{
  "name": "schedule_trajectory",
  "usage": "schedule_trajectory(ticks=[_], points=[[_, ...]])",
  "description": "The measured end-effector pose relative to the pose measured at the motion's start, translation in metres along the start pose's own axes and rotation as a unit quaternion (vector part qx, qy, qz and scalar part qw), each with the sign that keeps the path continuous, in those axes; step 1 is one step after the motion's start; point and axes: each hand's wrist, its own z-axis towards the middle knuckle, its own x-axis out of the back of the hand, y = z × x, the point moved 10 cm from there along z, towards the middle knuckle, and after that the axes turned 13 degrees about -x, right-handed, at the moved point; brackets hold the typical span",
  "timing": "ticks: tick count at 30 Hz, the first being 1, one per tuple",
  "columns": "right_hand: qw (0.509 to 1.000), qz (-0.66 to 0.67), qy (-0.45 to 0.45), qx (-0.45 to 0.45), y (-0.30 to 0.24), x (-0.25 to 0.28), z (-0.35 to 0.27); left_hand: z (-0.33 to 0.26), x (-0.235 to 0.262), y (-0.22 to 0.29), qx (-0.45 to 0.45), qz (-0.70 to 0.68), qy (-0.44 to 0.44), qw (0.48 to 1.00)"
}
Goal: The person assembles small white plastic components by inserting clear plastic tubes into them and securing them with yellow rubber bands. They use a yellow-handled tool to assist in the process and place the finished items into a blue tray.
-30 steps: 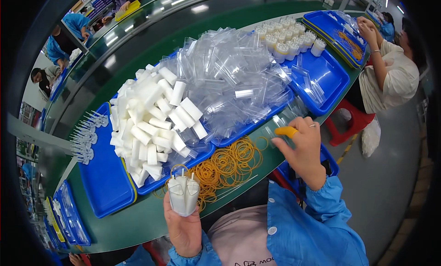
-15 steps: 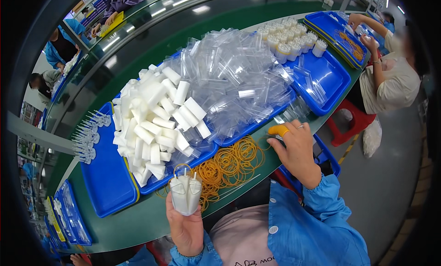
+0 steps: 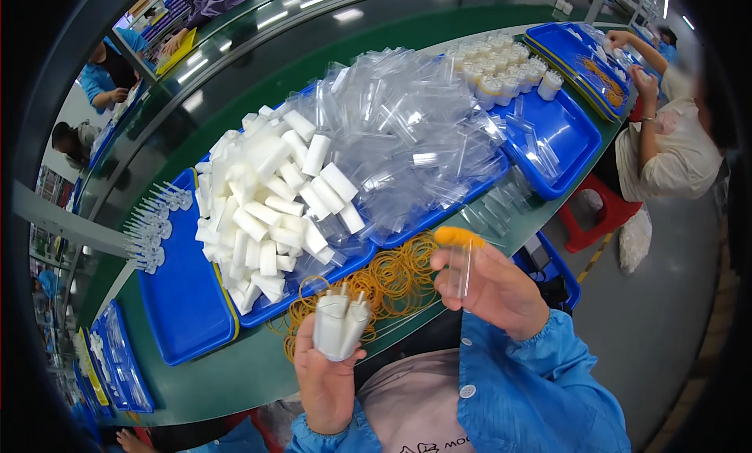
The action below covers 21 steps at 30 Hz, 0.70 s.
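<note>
Left hand (image 3: 326, 382) grips white bundle (image 3: 340, 329), right hand (image 3: 501, 295) pinches clear piece (image 3: 462, 279) — pink shirt (image 3: 411, 394) bears lettering (image 3: 429, 447).

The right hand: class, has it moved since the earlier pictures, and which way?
Yes: judged against the blue tray bearing the white assemblies, the right hand has moved left and nearer the wearer's body, toward the left hand.

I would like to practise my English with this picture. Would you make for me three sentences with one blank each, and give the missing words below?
1. The person's left hand holds a bundle whose main colour is ____.
2. A clear piece is held in the person's other hand, the ____ one.
3. In the picture, the pile of blocks lies to the ____ of the pile of clear sleeves.

Missing words: white; right; left.
</note>
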Motion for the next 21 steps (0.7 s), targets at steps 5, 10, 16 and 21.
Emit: schedule_trajectory(ticks=[5, 10, 16, 21], points=[[0.991, -0.085, 0.066, 0.078, 0.002, -0.011, -0.001, -0.002, -0.01, 0.009, -0.125, 0.139, -0.072, 0.98], [0.916, -0.26, 0.096, 0.291, -0.029, -0.03, -0.011, -0.007, -0.016, 0.011, -0.169, 0.271, -0.135, 0.938], [0.905, -0.268, 0.136, 0.302, -0.027, -0.037, -0.006, -0.011, -0.025, 0.019, -0.23, 0.349, -0.136, 0.898], [0.916, -0.284, 0.11, 0.261, -0.025, -0.038, -0.003, -0.014, -0.031, 0.029, -0.293, 0.369, -0.146, 0.87]])
